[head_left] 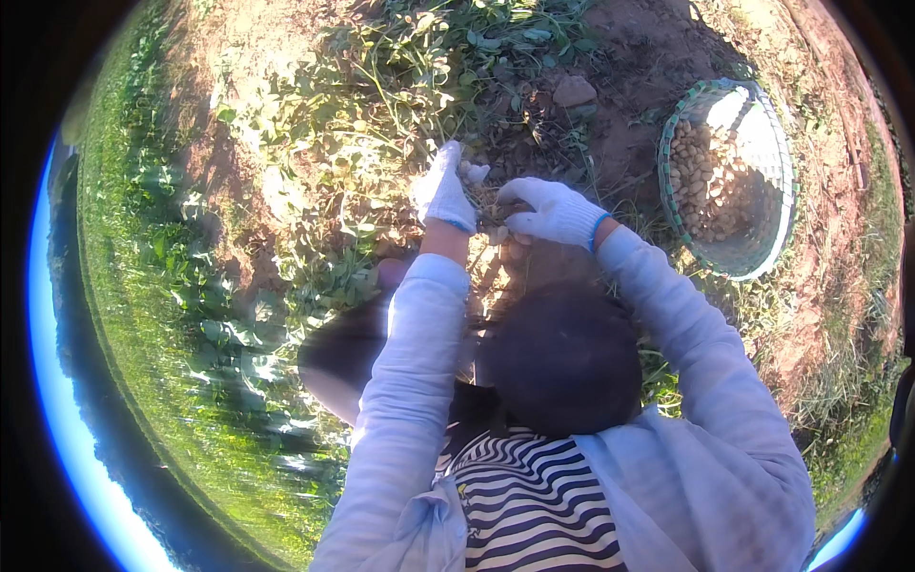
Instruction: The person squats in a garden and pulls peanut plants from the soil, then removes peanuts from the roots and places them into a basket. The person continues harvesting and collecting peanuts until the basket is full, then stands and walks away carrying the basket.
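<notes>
My left hand [444, 189], in a white knit glove, is closed around the stems of an uprooted peanut plant [400, 107]. The plant's leafy tops spread away from me over the ground. Close by on the right, my right hand [554, 211] wears a matching glove with a blue cuff edge. Its fingers curl beside the plant's root end, with a dark gap between thumb and forefinger; whether a pod is in them is hard to see. Several pale peanut pods [518, 239] show just below the right hand.
A woven basket [668, 196] with a green-laced rim stands at the right, partly filled with peanuts [704, 179]. A stone [574, 91] lies on the shaded soil ahead. Cut greenery [529, 36] is heaped at the top, and a green crop field [143, 343] stretches along the left.
</notes>
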Motion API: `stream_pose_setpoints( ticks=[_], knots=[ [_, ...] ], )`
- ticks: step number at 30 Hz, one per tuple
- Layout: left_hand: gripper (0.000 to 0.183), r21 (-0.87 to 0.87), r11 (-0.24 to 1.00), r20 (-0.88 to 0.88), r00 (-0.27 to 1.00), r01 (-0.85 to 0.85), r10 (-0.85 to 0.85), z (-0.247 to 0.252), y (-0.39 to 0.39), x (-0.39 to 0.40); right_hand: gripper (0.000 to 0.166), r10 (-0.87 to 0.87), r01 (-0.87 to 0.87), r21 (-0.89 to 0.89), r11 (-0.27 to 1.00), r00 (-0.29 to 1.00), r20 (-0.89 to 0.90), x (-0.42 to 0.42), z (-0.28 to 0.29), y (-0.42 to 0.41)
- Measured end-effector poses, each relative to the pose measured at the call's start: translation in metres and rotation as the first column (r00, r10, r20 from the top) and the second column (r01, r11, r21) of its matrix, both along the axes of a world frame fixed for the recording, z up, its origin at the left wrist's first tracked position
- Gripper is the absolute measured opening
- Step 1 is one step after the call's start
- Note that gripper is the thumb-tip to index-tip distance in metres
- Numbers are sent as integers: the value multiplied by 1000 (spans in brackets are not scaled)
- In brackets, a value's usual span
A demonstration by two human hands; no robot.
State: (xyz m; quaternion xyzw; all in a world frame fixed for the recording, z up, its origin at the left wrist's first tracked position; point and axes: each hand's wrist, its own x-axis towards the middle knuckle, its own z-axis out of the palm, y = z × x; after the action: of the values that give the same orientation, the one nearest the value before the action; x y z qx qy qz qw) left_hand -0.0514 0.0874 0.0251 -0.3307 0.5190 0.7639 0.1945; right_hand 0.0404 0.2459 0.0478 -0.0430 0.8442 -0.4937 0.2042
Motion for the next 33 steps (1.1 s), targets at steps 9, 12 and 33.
stream_pose_setpoints(
  ticks=[9, 12, 33],
  knots=[
    [21, 58, 995, -54, 995, -80, 83, -14, -5, -2, 28, -75, 75, 81, 994, 997, -9, -1, 12, -3],
    [29, 38, 982, -132, 973, -184, 187, -18, -16, -21, 22, -348, 361, -263, 895, 932, 98, 13, 24, 4],
    [29, 139, 979, -130, 978, -147, 166, -29, -4, -15, 23, 101, 693, -459, 556, 492, 865, 6, -33, -34]
  ],
)
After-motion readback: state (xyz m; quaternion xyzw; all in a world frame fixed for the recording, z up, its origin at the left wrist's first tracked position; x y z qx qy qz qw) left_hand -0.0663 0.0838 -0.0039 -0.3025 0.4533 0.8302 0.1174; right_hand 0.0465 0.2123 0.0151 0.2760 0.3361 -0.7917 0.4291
